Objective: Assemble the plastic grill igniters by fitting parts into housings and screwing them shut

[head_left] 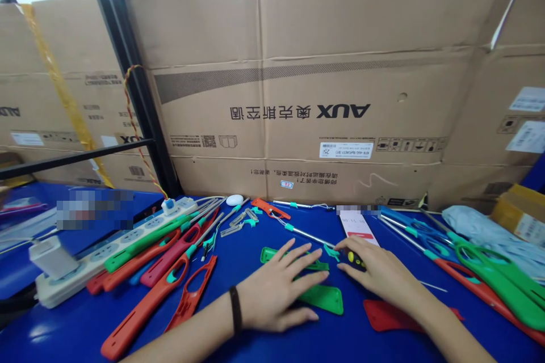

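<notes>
My left hand, with a dark band at the wrist, lies with fingers spread over green plastic handle shells. One green shell shows behind the fingers, and another green shell sticks out to their right. My right hand is closed round a screwdriver with a black and yellow handle; a thin metal shaft in line with it emerges beyond the wrist. Just left of its fingertips is a metal lighter tube with a turquoise trigger piece. Beneath the right forearm lies a red shell, partly covered.
Several long-nosed lighters lie at the left beside a white power strip. More lighters, including a green one, lie at the right. A phone leans at the back against a large cardboard box.
</notes>
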A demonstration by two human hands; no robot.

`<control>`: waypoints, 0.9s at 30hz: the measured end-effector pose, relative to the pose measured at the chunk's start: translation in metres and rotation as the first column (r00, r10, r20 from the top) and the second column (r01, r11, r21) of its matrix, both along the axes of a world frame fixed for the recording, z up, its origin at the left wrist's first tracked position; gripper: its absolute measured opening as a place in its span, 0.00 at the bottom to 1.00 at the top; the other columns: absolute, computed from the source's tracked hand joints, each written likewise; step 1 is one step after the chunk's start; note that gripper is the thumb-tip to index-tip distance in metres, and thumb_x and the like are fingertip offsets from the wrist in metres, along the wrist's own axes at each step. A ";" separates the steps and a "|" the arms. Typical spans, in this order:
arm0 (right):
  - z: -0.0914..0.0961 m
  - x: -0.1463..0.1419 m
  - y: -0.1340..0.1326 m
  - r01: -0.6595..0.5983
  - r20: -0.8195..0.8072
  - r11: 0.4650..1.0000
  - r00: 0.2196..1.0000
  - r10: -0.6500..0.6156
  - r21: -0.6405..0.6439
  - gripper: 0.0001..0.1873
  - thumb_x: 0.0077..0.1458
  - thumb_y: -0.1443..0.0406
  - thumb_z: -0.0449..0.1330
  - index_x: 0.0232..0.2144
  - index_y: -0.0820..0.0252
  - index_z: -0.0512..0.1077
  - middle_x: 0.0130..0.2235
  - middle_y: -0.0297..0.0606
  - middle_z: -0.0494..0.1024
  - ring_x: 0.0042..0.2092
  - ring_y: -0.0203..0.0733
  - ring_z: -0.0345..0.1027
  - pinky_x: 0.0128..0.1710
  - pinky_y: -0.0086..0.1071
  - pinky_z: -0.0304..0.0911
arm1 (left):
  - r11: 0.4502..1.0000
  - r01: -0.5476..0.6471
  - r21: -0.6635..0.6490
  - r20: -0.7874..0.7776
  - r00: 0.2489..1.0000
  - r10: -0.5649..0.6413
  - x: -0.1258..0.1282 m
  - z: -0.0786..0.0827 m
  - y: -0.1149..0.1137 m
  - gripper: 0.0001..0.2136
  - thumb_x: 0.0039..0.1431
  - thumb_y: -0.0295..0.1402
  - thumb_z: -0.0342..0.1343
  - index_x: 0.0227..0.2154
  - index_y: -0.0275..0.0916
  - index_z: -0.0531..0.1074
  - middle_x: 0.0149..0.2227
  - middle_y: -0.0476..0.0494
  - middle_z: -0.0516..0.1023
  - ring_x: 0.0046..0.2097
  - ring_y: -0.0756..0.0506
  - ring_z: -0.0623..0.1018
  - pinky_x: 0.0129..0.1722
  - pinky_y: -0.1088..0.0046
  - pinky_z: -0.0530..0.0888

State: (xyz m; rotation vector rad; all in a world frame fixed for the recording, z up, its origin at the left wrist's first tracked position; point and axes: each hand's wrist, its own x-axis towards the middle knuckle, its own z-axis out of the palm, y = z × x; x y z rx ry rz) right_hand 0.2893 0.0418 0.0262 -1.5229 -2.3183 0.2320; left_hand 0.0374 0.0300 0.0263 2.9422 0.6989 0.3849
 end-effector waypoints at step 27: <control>0.005 -0.005 -0.005 0.024 0.098 0.996 0.995 -0.015 -0.084 0.05 0.56 0.62 0.56 0.33 0.54 0.72 0.39 0.36 0.75 0.37 0.45 0.72 0.37 0.37 0.66 | 0.972 -0.231 -0.040 0.144 0.961 0.235 -0.012 -0.025 -0.016 0.23 0.59 0.34 0.53 0.57 0.43 0.60 0.60 0.38 0.62 0.62 0.37 0.61 0.61 0.48 0.59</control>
